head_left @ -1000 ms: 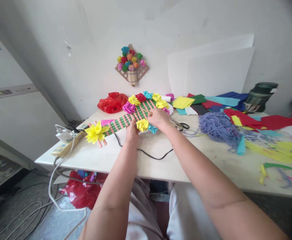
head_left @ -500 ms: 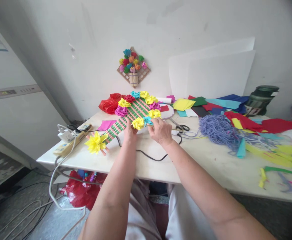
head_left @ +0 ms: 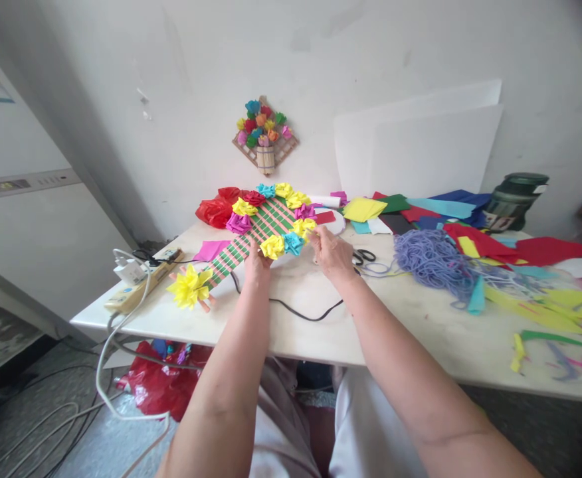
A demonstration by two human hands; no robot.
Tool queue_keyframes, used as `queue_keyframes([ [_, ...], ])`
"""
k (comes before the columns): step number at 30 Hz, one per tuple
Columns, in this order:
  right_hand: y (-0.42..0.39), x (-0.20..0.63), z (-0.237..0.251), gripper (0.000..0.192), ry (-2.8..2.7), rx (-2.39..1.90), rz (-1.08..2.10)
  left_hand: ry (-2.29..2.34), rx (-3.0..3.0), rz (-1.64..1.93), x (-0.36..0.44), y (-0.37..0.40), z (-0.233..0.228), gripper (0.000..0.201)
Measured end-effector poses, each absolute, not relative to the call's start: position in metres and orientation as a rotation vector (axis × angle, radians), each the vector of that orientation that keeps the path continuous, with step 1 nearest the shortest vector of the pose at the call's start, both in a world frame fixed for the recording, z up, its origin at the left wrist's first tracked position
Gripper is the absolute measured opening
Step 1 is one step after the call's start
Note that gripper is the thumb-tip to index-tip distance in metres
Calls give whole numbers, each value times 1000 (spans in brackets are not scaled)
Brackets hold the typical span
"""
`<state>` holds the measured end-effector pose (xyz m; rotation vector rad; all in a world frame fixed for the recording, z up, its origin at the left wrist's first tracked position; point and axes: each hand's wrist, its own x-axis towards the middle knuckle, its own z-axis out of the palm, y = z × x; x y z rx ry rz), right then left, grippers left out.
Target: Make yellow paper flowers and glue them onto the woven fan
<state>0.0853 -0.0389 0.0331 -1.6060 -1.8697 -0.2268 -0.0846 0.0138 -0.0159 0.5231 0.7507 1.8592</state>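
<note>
A woven green-and-pink panel (head_left: 231, 255), shaped like a guitar with a long neck, is propped at a slant over the table. Paper flowers in yellow, blue, magenta and red run round its wide end, and a big yellow paper flower (head_left: 190, 287) sits at the tip of the neck. My left hand (head_left: 258, 264) is closed on the panel's near edge, beside a yellow flower (head_left: 272, 247). At the right edge, the bent fingers of my right hand (head_left: 333, 255) meet another yellow flower (head_left: 303, 228); what they pinch is hidden.
Black-handled scissors (head_left: 365, 255) and a heap of purple yarn (head_left: 433, 262) lie to the right, before coloured sheets (head_left: 365, 209) and a dark green jar (head_left: 515, 202). A power strip (head_left: 136, 289) with cables is at the left. A black cord (head_left: 305, 318) curves across the table (head_left: 371, 332).
My right hand has moved right, from the blue flower to the yellow one beside it, uncovering the blue flower. My left hand keeps its hold on the panel.
</note>
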Motion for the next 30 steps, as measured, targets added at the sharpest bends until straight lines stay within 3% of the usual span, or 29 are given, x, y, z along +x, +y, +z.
queue_keyframes([
  [6, -36, 106, 44, 40, -1530, -1626, -117, 740, 537, 1858, -84, 15, -16, 49],
  [12, -23, 105, 35, 44, -1325, -1041, 70, 730, 463, 1856, -84, 15, -15, 40],
  [15, -15, 96, 21, 42, -1250, -977, 274, 717, 459, 1864, -85, 16, -16, 35],
  [21, -15, 77, -5, 30, -1362, -1399, 440, 696, 465, 1875, -85, 17, -17, 34],
  [27, -12, 106, 13, 43, -1228, -1852, 176, 683, 462, 1869, -84, 15, -16, 36],
  [30, -5, 137, 17, 40, -1075, -1998, 102, 681, 474, 1858, -84, 15, -15, 35],
])
